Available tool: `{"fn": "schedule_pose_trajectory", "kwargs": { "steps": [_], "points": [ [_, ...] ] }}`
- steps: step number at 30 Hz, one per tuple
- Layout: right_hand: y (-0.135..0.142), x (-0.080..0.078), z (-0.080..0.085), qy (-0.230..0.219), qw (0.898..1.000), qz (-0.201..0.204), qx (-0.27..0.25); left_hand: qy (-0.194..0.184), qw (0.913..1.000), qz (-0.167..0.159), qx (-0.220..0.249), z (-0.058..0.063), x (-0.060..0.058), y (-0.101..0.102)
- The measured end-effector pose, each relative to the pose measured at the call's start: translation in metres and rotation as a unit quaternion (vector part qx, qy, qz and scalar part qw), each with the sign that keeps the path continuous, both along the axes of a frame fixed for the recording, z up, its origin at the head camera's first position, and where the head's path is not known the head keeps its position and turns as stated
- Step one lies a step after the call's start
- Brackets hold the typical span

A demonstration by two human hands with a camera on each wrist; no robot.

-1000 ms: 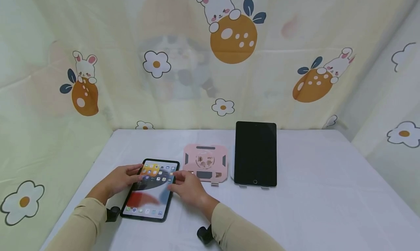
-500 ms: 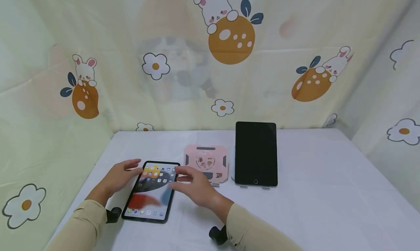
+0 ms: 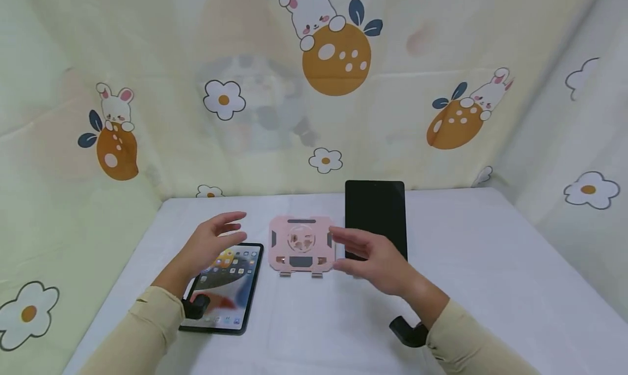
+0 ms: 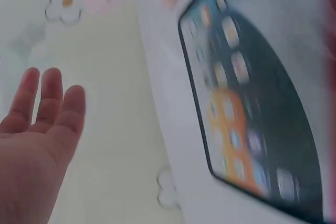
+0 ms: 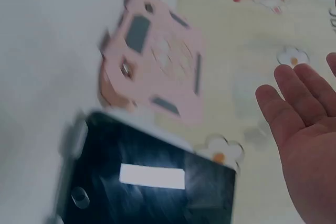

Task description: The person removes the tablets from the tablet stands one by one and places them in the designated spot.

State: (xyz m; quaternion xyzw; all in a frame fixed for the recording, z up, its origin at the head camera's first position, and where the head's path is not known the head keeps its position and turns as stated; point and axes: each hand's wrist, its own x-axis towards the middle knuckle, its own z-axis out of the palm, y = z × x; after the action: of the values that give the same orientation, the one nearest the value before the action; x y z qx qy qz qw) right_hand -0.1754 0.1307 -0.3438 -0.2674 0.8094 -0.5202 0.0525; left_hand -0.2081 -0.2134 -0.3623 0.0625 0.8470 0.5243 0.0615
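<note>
A tablet with a lit home screen (image 3: 230,288) lies on the table at the left. My left hand (image 3: 208,249) hovers over its upper left part and hides some of it, fingers extended and holding nothing. A pink tablet stand (image 3: 301,244) with grey pads stands to the right of that tablet. My right hand (image 3: 375,260) is in the air before a dark-screened tablet (image 3: 375,209), covering its lower part. Its fingers are spread from the thumb with nothing between them. In the right wrist view the dark tablet (image 5: 152,182) carries a bright white reflection.
A white cloth covers the table (image 3: 314,331). Behind it hangs a pale yellow curtain (image 3: 275,173) with rabbits and flowers. Black wrist cameras stick out below both hands, the right one (image 3: 409,331) over the table's front half.
Both hands have come away from the lit tablet's edges. My right hand has moved right, past the pink stand, to the dark tablet. The left has risen and shifted right over the lit screen.
</note>
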Motion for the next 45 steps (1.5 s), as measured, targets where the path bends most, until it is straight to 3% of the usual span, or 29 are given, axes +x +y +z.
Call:
{"fn": "schedule_pose_trajectory", "kwargs": {
  "steps": [7,15,23,28,39,45],
  "points": [
    [0.044,0.000,0.022,0.062,0.998,-0.022,-0.018,-0.017,0.9989,-0.022,0.039,0.002,-0.013,0.045],
    [0.089,-0.012,0.026,0.107,0.991,-0.067,-0.047,-0.013,0.9979,-0.047,0.043,0.010,-0.035,0.102],
    [0.125,-0.045,0.007,0.041,0.988,-0.150,-0.011,-0.005,0.9937,-0.097,0.057,0.010,-0.064,0.157],
    [0.136,-0.064,-0.008,0.000,0.983,-0.181,0.015,-0.012,0.9935,-0.094,0.063,0.008,-0.074,0.183],
    [0.136,-0.095,-0.033,-0.069,0.984,-0.167,0.002,-0.009,0.9981,-0.047,0.038,0.003,-0.091,0.209],
    [0.134,-0.102,-0.039,-0.087,0.985,-0.147,-0.021,-0.033,0.9972,-0.058,0.033,0.001,-0.096,0.212]
  ]
}}
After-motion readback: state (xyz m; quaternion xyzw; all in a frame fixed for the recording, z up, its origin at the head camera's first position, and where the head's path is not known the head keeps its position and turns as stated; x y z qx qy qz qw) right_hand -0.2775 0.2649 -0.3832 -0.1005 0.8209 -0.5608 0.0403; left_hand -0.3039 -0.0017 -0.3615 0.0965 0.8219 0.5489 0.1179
